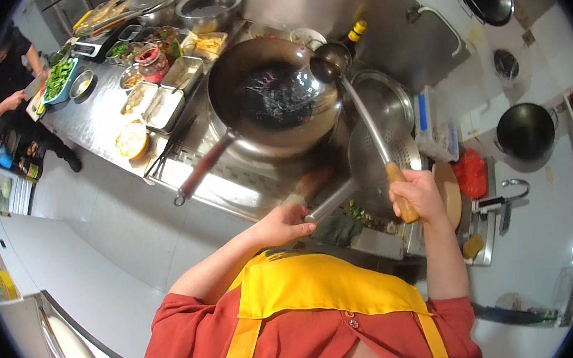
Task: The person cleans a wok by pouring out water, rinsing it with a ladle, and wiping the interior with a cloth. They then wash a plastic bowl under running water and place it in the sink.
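A large wok (pixel 273 90) with dark, glossy liquid in it sits on the stove, its red-brown wooden handle pointing to the lower left. My right hand (pixel 418 195) is closed round the wooden handle of a steel ladle (pixel 366 113), whose bowl is at the wok's right rim. My left hand (pixel 286 224) is at the end of the metal handle of a perforated strainer (pixel 384 152); whether the fingers grip it is unclear. The strainer rests right of the wok, partly over a round steel basin (pixel 389 93).
A steel counter (pixel 88 130) at left holds trays, a jar and a yellow bowl (pixel 132 140). Another person (pixel 16 95) holds a cleaver beside a blue basket of greens (pixel 60 81). A bottle (pixel 357 30) stands behind the ladle; a faucet (pixel 514 187) is at right.
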A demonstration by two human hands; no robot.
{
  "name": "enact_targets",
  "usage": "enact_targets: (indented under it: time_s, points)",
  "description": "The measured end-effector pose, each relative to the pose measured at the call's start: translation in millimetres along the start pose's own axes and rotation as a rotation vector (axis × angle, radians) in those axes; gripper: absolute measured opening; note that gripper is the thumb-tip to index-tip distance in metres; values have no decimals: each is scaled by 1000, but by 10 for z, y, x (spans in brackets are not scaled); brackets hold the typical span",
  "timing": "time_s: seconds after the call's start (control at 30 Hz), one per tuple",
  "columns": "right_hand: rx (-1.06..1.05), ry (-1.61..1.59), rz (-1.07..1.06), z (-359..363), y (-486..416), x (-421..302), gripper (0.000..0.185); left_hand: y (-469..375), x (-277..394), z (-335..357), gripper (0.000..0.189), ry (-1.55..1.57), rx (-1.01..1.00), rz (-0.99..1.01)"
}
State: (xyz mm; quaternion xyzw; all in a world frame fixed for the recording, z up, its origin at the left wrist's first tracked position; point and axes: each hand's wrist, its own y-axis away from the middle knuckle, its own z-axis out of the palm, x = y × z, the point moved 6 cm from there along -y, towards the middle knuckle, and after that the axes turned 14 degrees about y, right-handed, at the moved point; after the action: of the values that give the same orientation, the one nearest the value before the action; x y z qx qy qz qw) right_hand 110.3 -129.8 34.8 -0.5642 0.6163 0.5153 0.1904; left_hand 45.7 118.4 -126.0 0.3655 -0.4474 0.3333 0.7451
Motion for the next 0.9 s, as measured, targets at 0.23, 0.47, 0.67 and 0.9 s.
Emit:
enact_targets:
  time_s: [0.23,0.47,0.67,0.9]
  points:
    - [576,996,-352,94,310,-156,28,8,-84,-347,42,172,-27,-177]
    - [679,800,-132,-100,865,470,36,-219,88,-389,37,223,11,-197]
    - [589,93,114,-336,1440,1256,20,-280,508,-273,33,-33,249,-74]
    - [407,-613,-25,-530,1657,1576,19,-561,965,1181,42,-31,-114,22]
